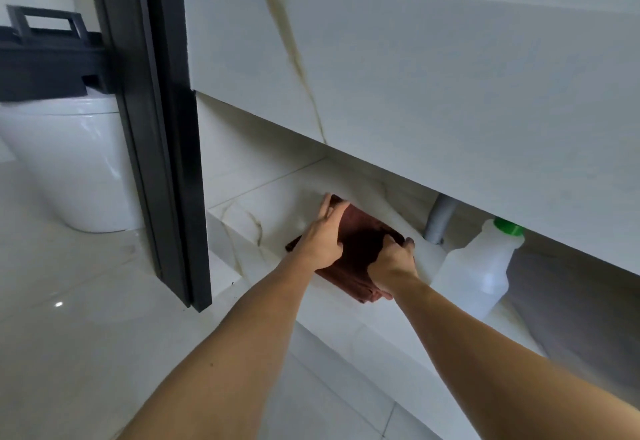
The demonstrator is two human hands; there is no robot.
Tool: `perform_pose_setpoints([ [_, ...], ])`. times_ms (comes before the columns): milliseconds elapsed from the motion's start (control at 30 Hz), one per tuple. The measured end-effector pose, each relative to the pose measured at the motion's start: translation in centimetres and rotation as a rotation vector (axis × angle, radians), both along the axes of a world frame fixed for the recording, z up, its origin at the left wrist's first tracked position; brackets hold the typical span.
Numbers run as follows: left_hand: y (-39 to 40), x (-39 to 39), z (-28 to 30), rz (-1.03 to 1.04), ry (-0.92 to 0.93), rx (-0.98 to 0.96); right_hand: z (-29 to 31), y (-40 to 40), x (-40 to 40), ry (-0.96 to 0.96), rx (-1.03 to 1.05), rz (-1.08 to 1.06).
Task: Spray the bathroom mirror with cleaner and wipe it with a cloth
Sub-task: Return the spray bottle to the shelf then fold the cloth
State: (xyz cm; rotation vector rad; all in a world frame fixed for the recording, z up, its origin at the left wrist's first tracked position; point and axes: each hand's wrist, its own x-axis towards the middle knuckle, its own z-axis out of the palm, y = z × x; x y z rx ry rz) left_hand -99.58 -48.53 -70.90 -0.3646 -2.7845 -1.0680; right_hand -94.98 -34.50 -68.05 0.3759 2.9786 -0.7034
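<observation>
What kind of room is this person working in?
Most likely a bathroom: a white toilet stands at left, and a grey drain pipe runs under a marble-look vanity, above a tiled shelf holding a folded cloth and plastic bottle.

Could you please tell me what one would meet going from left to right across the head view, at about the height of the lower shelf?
Toilet → black door frame → left hand on the dark red cloth → right hand gripping the cloth → grey drain pipe → white bottle with a green cap.
</observation>
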Motion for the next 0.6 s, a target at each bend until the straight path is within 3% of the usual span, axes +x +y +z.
perform_pose_setpoints([
  [100,0.2,-1.2,-1.4,-0.059,-0.065,-0.295,-1.8,0.1,-0.1,-0.061,0.139,0.1],
  [200,-0.2,-2.0,-2.3,-0.111,-0.048,-0.541,-3.1,0.5,0.6,0.007,0.289,0.181],
  [333,-1.9,-1.9,-1.9,-0.184,-0.078,-0.437,-3.0,1.2,1.7,0.088,0.268,0.267],
  [433,-4.5,-1.2,-1.4,-0.204,0.049,-0.285,-1.9,1.4,2.4,0.152,0.332,0.32],
  [600,-5.8,0.1,-1.3,-0.171,0.213,-0.487,-1.7,1.0,3.0,0.209,0.441,0.33],
])
